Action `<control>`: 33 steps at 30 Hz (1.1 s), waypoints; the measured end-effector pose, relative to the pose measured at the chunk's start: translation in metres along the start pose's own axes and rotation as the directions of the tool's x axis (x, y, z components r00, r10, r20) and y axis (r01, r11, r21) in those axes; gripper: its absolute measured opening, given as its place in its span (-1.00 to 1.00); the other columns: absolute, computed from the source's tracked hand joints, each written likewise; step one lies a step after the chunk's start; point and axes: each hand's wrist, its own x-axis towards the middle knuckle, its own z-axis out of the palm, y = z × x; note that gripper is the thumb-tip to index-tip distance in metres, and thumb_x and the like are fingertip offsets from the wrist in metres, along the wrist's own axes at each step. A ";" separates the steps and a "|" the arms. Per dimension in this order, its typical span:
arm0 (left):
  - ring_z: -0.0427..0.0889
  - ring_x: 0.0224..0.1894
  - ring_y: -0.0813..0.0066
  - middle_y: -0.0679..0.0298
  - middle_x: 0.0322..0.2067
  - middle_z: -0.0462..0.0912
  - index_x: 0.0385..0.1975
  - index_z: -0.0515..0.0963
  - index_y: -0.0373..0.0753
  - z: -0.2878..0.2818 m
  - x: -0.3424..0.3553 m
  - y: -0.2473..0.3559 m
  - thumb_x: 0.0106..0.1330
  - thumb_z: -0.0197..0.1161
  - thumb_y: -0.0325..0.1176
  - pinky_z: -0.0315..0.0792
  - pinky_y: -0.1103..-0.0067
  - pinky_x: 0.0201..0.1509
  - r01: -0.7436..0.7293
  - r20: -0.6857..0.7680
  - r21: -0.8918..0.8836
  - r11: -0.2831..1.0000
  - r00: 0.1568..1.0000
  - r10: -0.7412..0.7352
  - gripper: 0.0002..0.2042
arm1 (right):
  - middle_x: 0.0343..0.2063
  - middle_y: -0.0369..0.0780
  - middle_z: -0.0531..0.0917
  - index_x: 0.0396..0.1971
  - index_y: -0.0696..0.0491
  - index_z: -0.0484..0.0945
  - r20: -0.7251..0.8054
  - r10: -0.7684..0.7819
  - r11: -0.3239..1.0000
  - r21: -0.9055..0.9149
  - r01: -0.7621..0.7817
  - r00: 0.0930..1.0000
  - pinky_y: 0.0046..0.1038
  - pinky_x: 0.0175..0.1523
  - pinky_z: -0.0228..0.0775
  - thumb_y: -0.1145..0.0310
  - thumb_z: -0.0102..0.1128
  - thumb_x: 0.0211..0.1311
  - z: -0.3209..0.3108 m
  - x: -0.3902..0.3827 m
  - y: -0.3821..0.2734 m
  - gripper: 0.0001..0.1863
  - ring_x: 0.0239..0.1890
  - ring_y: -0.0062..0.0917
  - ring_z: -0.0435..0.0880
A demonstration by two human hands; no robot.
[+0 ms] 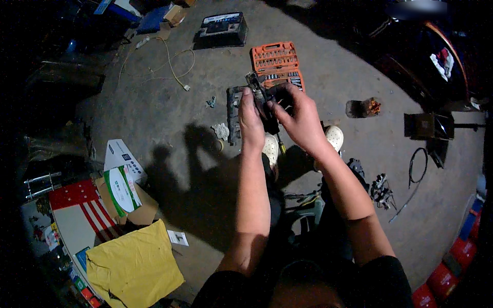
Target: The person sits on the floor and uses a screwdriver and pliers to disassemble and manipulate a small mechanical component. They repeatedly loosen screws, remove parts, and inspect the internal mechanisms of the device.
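Both of my hands are raised in front of me around a dark, greasy metal part (257, 93) with a lighter tip; its exact kind is hard to make out. My left hand (251, 122) is closed along its left side, thumb upward. From the right, my right hand (302, 119) pinches its lower side with thumb and fingers. Beyond them on the floor lies an open orange socket set case (275, 55), partly covered by my fingers. A long black ribbed part (234, 118) lies just left of my left hand. A yellow-handled screwdriver (282, 147) shows below the hands.
A car battery (222, 29) and a pale cable (174, 74) lie farther off. At left are a white box (122, 160) and yellow cloth (136, 264). To the right stand a cut-open container (372, 107) and a wiring bundle (381, 191). My light clogs (334, 138) are below.
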 end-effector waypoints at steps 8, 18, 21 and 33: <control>0.55 -0.29 0.46 0.27 -0.33 0.52 -0.23 0.42 -0.28 -0.020 0.004 0.002 0.22 0.04 -0.53 0.46 0.45 -0.19 0.118 -0.263 0.017 0.993 0.959 -0.109 -0.86 | -0.58 -0.25 0.57 -0.31 0.22 0.48 -0.056 0.129 0.992 -0.006 -0.130 0.990 -0.55 -0.41 0.36 0.42 0.13 0.17 0.000 0.004 0.026 -0.82 -0.55 -0.65 0.49; 0.56 -0.28 0.33 0.08 -0.28 0.54 -0.15 0.38 -0.35 -0.092 0.000 0.017 0.34 -0.03 -0.30 0.49 0.49 -0.15 -0.158 -0.376 -0.781 0.604 0.891 -0.253 -0.75 | -0.28 0.04 0.60 -0.23 0.16 0.54 0.040 0.781 0.542 -0.538 -0.646 0.623 -0.18 -0.10 0.42 0.01 0.20 0.00 0.101 -0.119 0.391 -0.49 -0.18 -0.09 0.57; 0.55 -0.30 0.34 0.08 -0.29 0.53 -0.16 0.38 -0.35 -0.085 -0.009 0.028 0.34 -0.03 -0.29 0.50 0.52 -0.19 -0.180 -0.430 -0.776 0.605 0.852 -0.297 -0.76 | -0.25 0.02 0.59 -0.19 0.17 0.48 -0.017 0.729 0.580 -0.516 -0.630 0.685 -0.18 -0.05 0.40 0.02 0.24 -0.02 0.115 -0.188 0.428 -0.46 -0.14 -0.09 0.56; 0.50 -0.36 0.38 0.22 -0.37 0.53 -0.18 0.43 -0.33 -0.076 0.000 0.014 0.26 0.10 -0.25 0.44 0.46 -0.19 0.079 -0.454 -0.469 0.880 0.833 -0.317 -0.73 | -0.08 0.02 0.46 0.11 0.20 0.25 -0.120 0.900 0.298 -0.534 -0.791 0.420 -0.13 0.02 0.33 0.10 0.25 0.02 0.140 -0.160 0.465 -0.29 -0.08 -0.14 0.49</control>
